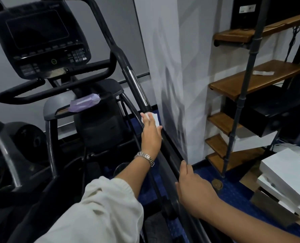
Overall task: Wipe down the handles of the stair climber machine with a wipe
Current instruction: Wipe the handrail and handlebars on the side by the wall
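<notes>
Step in hand: I judge I'm mid-wipe on the right handle rail (170, 155) of the stair climber, working the black stretch just below its chrome section (137, 85).

Wipe location: the white wipe (154, 119) sits on the rail, just near of the chrome's lower end, under my left hand (151, 132), with one white edge sticking out to the right.

Left hand fingers: laid over the rail with the thumb on its right side, clasping the wipe against the tube.

Right hand fingers: my right hand (193, 188) holds the same rail nearer to me, fingers curled over the top. How far they wrap underneath I cannot tell.

Rail long axis: it runs as a long diagonal from near right, by my right hand, up and away to far left, past the console (40, 37).

Rail pointing: the far end rises and leans left; the white wall (172, 67) stands close on its right.

Next move calls for: sliding the wrapped wipe along the axis, farther up over the chrome, keeping pressure all round the tube.

Left undone, as I judge: the left-side handles.
</notes>
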Motion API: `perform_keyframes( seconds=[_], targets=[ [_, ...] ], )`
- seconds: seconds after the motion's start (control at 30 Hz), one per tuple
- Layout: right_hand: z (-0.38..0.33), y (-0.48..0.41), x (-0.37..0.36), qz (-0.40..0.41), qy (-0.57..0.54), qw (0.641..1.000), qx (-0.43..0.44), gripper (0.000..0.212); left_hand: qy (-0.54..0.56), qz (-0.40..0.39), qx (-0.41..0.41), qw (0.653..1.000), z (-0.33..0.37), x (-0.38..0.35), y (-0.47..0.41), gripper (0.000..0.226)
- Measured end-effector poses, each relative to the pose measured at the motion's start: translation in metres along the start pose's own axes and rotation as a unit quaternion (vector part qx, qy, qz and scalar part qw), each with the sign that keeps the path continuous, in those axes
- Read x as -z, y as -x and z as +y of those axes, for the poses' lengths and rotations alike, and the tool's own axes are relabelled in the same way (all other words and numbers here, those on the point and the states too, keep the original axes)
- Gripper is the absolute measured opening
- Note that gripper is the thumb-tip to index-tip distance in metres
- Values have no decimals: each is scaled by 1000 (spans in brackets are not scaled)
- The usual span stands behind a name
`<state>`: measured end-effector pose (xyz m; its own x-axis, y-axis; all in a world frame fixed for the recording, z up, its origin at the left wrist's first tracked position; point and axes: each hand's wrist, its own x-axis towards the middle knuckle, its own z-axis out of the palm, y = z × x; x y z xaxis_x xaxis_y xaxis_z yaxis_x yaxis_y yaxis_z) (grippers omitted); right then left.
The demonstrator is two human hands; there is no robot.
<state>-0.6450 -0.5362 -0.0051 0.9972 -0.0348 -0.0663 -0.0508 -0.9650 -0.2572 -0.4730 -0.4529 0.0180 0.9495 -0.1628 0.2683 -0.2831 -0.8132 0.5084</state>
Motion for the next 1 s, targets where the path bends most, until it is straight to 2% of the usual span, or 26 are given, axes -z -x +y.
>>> perform_keyframes(
  seconds=[0.13, 0.23, 0.3, 0.37, 0.47, 0.57, 0.7, 0.77, 0.9, 1.0],
  targets=[
    [0, -2, -4, 9, 14, 1000, -8, 67, 107, -30, 102, 988, -4, -4, 18, 64],
    [0, -3, -3, 16, 22, 1000, -5, 68, 171, -32, 112, 978, -15, -16, 34, 41],
    [-2, -3, -4, 17, 21, 1000, -11, 69, 200, 0, 124, 972, -16, -17, 22, 31],
    [-1, -4, -6, 26, 34, 999, -17, 73, 197, 30, 138, 970, -11, -10, 3, 36],
    [-2, -5, -4, 12, 39, 999, -23, 91, 188, 25, 148, 971, -9, -4, -13, 47],
    [-2, -6, -6, 49, 19, 999, -3, 80, 184, -1, 145, 972, -14, -14, 9, 42],
    [0, -13, -6, 22, 39, 999, 13, 77, 210, -32, 162, 964, -19, -36, 51, 39],
    [-3, -14, -1, 1, 53, 999, 8, 79, 218, -19, 148, 964, -13, -33, 47, 38],
    [-1, -17, -6, -1, 47, 999, 0, 77, 162, 5, 85, 983, -6, -16, 23, 47],
    [0, -18, -5, -4, 32, 999, 4, 75, 110, -12, -15, 994, -15, -14, 30, 53]
  ],
)
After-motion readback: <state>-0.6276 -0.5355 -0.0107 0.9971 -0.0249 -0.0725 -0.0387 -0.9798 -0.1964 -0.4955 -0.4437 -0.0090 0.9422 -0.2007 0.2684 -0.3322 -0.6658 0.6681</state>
